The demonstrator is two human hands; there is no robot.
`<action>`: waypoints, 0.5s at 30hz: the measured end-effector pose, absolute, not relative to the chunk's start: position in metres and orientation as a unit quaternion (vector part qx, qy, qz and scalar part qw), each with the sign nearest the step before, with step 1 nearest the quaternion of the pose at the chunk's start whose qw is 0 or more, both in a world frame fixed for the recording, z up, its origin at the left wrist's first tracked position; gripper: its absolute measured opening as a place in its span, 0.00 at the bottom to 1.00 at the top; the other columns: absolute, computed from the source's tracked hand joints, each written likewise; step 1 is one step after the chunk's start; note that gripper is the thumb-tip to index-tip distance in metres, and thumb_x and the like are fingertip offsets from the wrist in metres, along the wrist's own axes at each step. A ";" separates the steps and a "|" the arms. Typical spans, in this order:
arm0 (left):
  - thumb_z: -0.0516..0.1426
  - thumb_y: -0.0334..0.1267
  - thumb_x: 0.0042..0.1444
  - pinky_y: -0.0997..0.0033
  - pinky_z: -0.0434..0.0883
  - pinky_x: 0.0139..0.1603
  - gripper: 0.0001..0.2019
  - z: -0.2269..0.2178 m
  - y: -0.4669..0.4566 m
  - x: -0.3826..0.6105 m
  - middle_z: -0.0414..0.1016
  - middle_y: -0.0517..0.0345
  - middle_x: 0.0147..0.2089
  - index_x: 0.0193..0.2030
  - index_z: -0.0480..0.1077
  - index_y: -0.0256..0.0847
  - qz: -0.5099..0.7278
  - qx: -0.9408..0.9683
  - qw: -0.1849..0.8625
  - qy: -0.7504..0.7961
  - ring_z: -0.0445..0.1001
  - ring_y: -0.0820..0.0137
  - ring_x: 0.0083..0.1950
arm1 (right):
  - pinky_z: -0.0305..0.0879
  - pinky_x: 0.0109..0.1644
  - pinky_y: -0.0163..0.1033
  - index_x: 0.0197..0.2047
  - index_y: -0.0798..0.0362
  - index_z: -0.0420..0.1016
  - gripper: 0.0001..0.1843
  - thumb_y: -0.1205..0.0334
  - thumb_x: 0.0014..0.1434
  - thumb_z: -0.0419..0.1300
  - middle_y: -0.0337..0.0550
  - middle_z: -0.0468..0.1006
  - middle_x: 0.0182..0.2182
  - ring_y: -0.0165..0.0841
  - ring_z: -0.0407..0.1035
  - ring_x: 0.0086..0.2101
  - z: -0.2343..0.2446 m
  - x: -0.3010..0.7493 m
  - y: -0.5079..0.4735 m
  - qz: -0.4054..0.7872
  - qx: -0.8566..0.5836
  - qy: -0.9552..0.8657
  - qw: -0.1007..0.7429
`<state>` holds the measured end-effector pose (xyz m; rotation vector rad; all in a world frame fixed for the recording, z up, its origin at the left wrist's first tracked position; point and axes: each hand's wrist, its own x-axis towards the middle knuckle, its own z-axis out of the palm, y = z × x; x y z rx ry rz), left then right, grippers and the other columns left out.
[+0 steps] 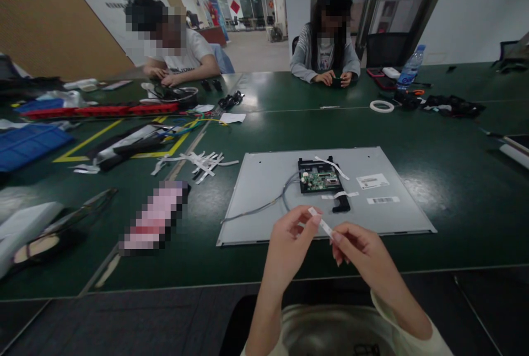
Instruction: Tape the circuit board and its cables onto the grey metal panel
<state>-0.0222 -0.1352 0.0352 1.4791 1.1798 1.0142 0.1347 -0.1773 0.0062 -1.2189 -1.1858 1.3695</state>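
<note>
The left hand (291,233) is pinching the upper end of a short white strip (324,226) between thumb and fingers. The right hand (363,248) is gripping the lower end in the same manner, and the strip is running aslant between the two. Both hands are appearing over the near edge of a grey panel (256,190); their height above it cannot be told.

The panel is lying flat on the green worktop (289,130). A green circuit board (318,181) is sitting in a black frame (342,203) on the panel. One white strip (333,166) is lying across the upper part of the frame, and another (347,195) is crossing its lower arm. A grey cable (256,211) is trailing from the board toward the panel's left edge. Two white labels (373,181) are showing on the panel's right side.

A loose heap of white strips (206,164) is resting to the left of the panel, with a pink-screened device (152,218), its detail blurred, lying nearer the front. A white ring (382,110) and a bottle (409,72) are occupying the far right. Two people (196,47) are sitting opposite, their heads bent downward.
</note>
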 end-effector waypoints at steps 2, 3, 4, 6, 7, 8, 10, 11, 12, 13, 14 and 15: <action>0.57 0.44 0.56 0.74 0.70 0.33 0.11 0.037 -0.133 -0.023 0.77 0.56 0.33 0.34 0.75 0.38 0.432 0.625 0.406 0.508 0.73 0.71 0.33 | 0.61 0.25 0.31 0.31 0.54 0.73 0.15 0.50 0.59 0.58 0.37 0.72 0.20 0.26 0.66 0.21 0.003 0.130 -0.175 0.566 -0.494 -0.483 0.450; 0.58 0.43 0.55 0.74 0.70 0.34 0.10 0.039 -0.130 -0.025 0.78 0.56 0.33 0.33 0.75 0.38 0.436 0.636 0.376 0.514 0.74 0.70 0.34 | 0.62 0.25 0.31 0.33 0.55 0.74 0.15 0.50 0.58 0.59 0.37 0.73 0.21 0.26 0.67 0.21 0.002 0.128 -0.173 0.570 -0.492 -0.481 0.449; 0.57 0.42 0.55 0.73 0.70 0.34 0.10 0.041 -0.126 -0.028 0.78 0.57 0.33 0.33 0.76 0.38 0.436 0.650 0.352 0.514 0.74 0.70 0.34 | 0.63 0.25 0.31 0.36 0.55 0.75 0.15 0.51 0.58 0.59 0.38 0.74 0.22 0.27 0.68 0.22 0.001 0.126 -0.171 0.572 -0.489 -0.477 0.454; 0.57 0.40 0.55 0.73 0.69 0.35 0.09 0.047 -0.114 -0.034 0.79 0.57 0.33 0.32 0.77 0.39 0.426 0.681 0.316 0.505 0.75 0.70 0.34 | 0.65 0.26 0.32 0.44 0.55 0.74 0.17 0.52 0.57 0.60 0.39 0.76 0.24 0.28 0.70 0.23 0.003 0.124 -0.164 0.574 -0.477 -0.469 0.473; 0.57 0.40 0.55 0.73 0.69 0.34 0.09 0.051 -0.106 -0.037 0.79 0.57 0.33 0.32 0.77 0.39 0.425 0.692 0.295 0.504 0.74 0.70 0.33 | 0.66 0.26 0.33 0.49 0.55 0.73 0.20 0.52 0.57 0.60 0.39 0.77 0.25 0.28 0.70 0.23 0.005 0.123 -0.159 0.573 -0.469 -0.467 0.483; 0.57 0.40 0.55 0.74 0.68 0.33 0.09 0.056 -0.097 -0.041 0.79 0.57 0.33 0.32 0.77 0.39 0.416 0.705 0.277 0.503 0.74 0.71 0.32 | 0.67 0.27 0.33 0.53 0.54 0.70 0.22 0.53 0.57 0.60 0.39 0.77 0.27 0.28 0.70 0.23 0.009 0.122 -0.153 0.567 -0.461 -0.471 0.494; 0.57 0.40 0.55 0.75 0.67 0.31 0.09 0.066 -0.078 -0.046 0.79 0.59 0.31 0.32 0.77 0.40 0.402 0.729 0.243 0.498 0.73 0.72 0.31 | 0.68 0.28 0.34 0.56 0.51 0.68 0.23 0.54 0.59 0.58 0.39 0.78 0.29 0.27 0.71 0.24 0.019 0.121 -0.139 0.537 -0.445 -0.504 0.510; 0.56 0.40 0.56 0.75 0.66 0.31 0.10 0.070 -0.068 -0.049 0.79 0.60 0.30 0.32 0.77 0.40 0.398 0.739 0.234 0.492 0.73 0.72 0.31 | 0.69 0.30 0.34 0.55 0.50 0.69 0.21 0.56 0.59 0.57 0.39 0.78 0.31 0.27 0.72 0.25 0.025 0.121 -0.132 0.513 -0.436 -0.531 0.514; 0.55 0.40 0.56 0.75 0.66 0.31 0.10 0.074 -0.058 -0.051 0.78 0.60 0.29 0.32 0.77 0.40 0.397 0.744 0.228 0.486 0.73 0.72 0.30 | 0.70 0.32 0.35 0.52 0.50 0.72 0.17 0.57 0.59 0.57 0.40 0.79 0.34 0.28 0.73 0.28 0.031 0.120 -0.124 0.485 -0.428 -0.564 0.514; 0.55 0.40 0.56 0.75 0.67 0.32 0.11 0.076 -0.049 -0.053 0.78 0.60 0.29 0.32 0.77 0.40 0.393 0.751 0.223 0.481 0.73 0.72 0.31 | 0.71 0.35 0.35 0.48 0.50 0.74 0.14 0.59 0.59 0.56 0.41 0.79 0.36 0.29 0.74 0.32 0.037 0.120 -0.116 0.455 -0.418 -0.599 0.509; 0.54 0.40 0.56 0.75 0.67 0.32 0.11 0.077 -0.041 -0.055 0.78 0.60 0.29 0.31 0.77 0.39 0.395 0.753 0.217 0.481 0.73 0.72 0.31 | 0.71 0.39 0.37 0.45 0.50 0.76 0.12 0.62 0.58 0.56 0.42 0.80 0.39 0.30 0.74 0.35 0.043 0.120 -0.108 0.424 -0.409 -0.635 0.500; 0.54 0.40 0.57 0.75 0.67 0.33 0.11 0.076 -0.034 -0.056 0.78 0.59 0.29 0.32 0.76 0.39 0.400 0.751 0.216 0.479 0.73 0.72 0.31 | 0.71 0.43 0.38 0.44 0.50 0.77 0.12 0.64 0.57 0.56 0.42 0.80 0.41 0.31 0.74 0.39 0.047 0.120 -0.101 0.396 -0.400 -0.667 0.487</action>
